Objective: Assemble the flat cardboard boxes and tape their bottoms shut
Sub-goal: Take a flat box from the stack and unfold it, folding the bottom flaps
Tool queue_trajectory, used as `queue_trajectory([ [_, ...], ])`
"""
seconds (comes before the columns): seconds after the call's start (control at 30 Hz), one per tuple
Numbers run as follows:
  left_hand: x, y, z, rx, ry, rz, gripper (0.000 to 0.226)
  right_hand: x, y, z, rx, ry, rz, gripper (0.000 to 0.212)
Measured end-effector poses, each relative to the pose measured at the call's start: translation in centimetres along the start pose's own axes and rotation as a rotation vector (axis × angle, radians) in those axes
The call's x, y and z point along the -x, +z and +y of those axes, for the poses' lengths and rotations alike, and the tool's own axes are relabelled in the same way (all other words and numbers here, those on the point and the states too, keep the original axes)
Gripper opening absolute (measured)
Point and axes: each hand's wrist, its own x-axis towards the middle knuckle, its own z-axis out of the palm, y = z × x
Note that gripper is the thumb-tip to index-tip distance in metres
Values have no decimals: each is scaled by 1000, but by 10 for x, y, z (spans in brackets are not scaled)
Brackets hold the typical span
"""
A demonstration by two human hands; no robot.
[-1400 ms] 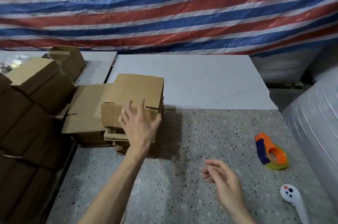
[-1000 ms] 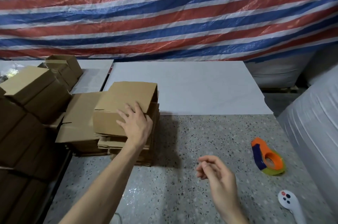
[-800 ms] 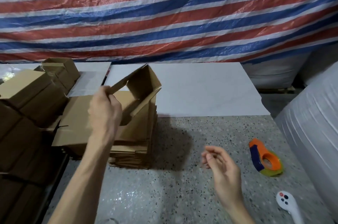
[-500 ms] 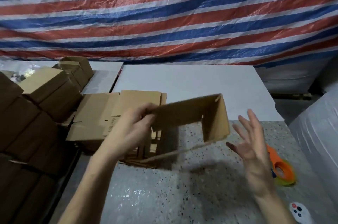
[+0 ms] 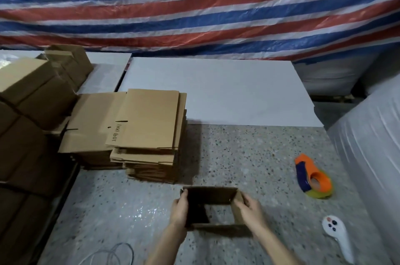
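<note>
At the near side of the speckled grey stone worktop (image 5: 238, 156), we hold the opened brown cardboard box (image 5: 211, 194) open end up, left grip (image 5: 180, 210) and right grip (image 5: 251, 210) each curled round a side wall; uneven squeezing could skew it flat before the bottom flaps fold.

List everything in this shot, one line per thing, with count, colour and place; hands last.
open box: one, brown, near edge of the table, held at both sides
flat box stacks: two, brown, side by side at the table's back left
assembled boxes: several, brown, piled along the left edge
tape dispenser: one, orange and blue, on the table at right
controller: one, white, near right of the table
board: one, white, behind the table
table: one, grey speckled
tarp: one, red, white and blue stripes, backdrop
left hand: grips the box's left wall
right hand: grips the box's right wall
</note>
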Motion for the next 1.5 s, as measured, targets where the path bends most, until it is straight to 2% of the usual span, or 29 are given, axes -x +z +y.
queue_trajectory([
  [0.1,-12,5,6,112,6,20,55,5,7,-5,40,-11,-16,43],
  [0.2,-10,4,11,54,27,16,50,7,8,-5,14,26,-40,48],
  [0.3,-2,-4,11,-12,65,-41,45,6,7,-4,-170,57,-48,49],
  [0.4,-3,-12,5,-68,132,-99,42,0,9,4,-491,142,-113,51],
  [0.47,-6,-15,2,-259,226,-73,38,-1,10,8,-641,173,-177,53],
  [0.57,-8,-13,5,-574,377,85,41,-3,6,6,-719,199,-241,51],
  [0.7,-8,-3,8,-618,422,186,44,-5,-4,2,-595,191,-299,55],
  [0.83,-12,11,5,-465,385,234,46,-10,-11,11,-501,156,-305,57],
  [0.93,-12,24,4,-354,337,216,44,-8,-4,17,-323,66,-224,58],
  [1.03,-13,19,6,-241,282,122,41,-9,6,17,-284,71,-122,67],
  [1.1,-13,6,7,-147,180,-10,42,-12,9,12,-224,81,-123,76],
  [1.2,-16,-19,5,-36,95,-227,56,-23,10,6,-97,97,-131,87],
  [1.3,-20,-43,-3,67,136,-306,74,-32,14,6,2,135,-129,100],
  [1.4,-22,-59,-14,4,132,-402,83,-33,17,10,-6,144,-148,110],
  [1.5,-22,-62,-21,-64,56,-396,91,-29,19,12,-75,173,-185,108],
])
